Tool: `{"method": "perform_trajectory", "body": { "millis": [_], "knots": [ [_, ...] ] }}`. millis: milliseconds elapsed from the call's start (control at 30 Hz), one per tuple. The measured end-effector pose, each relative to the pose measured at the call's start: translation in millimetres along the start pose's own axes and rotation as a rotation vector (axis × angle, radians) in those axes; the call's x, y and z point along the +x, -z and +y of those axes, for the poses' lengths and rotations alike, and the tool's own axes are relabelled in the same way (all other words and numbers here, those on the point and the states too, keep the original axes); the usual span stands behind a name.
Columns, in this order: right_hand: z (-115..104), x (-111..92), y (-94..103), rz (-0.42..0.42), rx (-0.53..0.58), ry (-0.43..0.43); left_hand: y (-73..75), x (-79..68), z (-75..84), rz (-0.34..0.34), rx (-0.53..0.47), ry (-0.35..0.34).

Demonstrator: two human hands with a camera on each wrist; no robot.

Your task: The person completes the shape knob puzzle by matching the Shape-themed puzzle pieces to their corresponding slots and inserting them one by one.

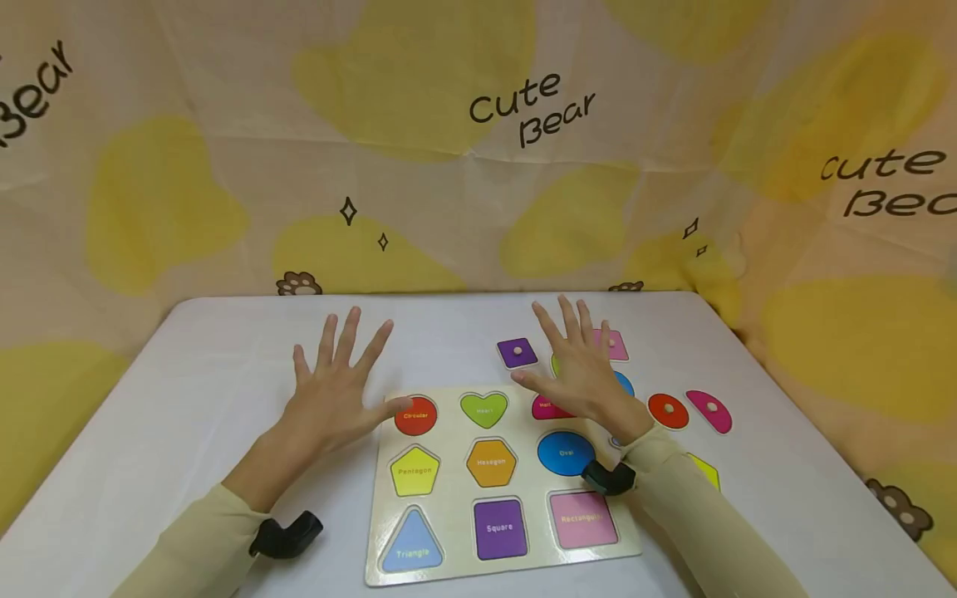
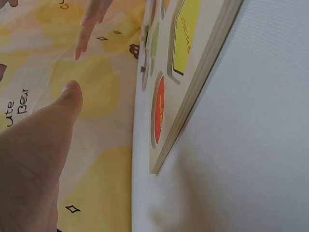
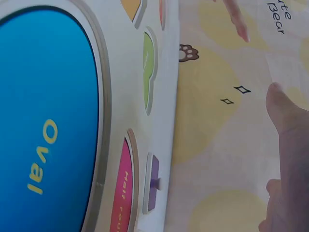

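Note:
A shape puzzle board (image 1: pixel 454 498) lies on the table with labelled recesses, among them a red circle (image 1: pixel 419 422), a green heart (image 1: pixel 483 410) and a blue oval (image 1: pixel 562 453). My left hand (image 1: pixel 327 407) is raised at the board's far left corner, fingers spread, its thumb overlapping the red circle in the head view. Above the far right part of the board my right hand (image 1: pixel 586 374) is also spread, holding nothing. It partly covers the magenta half-round recess (image 1: pixel 549 407). In the right wrist view the oval recess (image 3: pixel 48 111) fills the left side, well below the thumb (image 3: pixel 285 106).
Loose knobbed pieces lie behind and right of the board: a purple square (image 1: pixel 517 353), a pink rectangle (image 1: pixel 617 345), a red circle piece (image 1: pixel 668 411), a magenta half-round piece (image 1: pixel 709 412) and a partly hidden yellow piece (image 1: pixel 706 473). A printed cloth (image 1: pixel 419 191) hangs behind the white table (image 1: pixel 247 349).

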State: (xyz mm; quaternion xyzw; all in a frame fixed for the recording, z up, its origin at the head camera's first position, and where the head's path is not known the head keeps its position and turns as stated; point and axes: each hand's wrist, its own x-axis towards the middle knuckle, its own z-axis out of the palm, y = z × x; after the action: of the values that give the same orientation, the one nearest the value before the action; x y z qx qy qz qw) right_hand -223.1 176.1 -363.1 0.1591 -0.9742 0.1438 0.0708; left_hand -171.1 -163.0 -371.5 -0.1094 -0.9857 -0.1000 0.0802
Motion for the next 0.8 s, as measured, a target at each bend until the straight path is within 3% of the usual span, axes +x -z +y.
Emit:
{"method": "perform_trajectory", "body": {
  "millis": [300, 500, 800],
  "knots": [
    [1.0, -3.7, -4.9, -0.021, 0.062, -0.005, -12.6, -10.4, -2.7, 0.012, -0.068, -0.089],
    [12.3, -11.8, -5.5, -0.037, 0.122, -0.008, -22.4, -16.8, -2.2, -0.023, -0.133, -0.104],
    [37.8, -24.6, 3.5, -0.072, 0.174, -0.016, -21.3, -20.8, -5.5, -0.183, -0.257, -0.094]
  ]
}}
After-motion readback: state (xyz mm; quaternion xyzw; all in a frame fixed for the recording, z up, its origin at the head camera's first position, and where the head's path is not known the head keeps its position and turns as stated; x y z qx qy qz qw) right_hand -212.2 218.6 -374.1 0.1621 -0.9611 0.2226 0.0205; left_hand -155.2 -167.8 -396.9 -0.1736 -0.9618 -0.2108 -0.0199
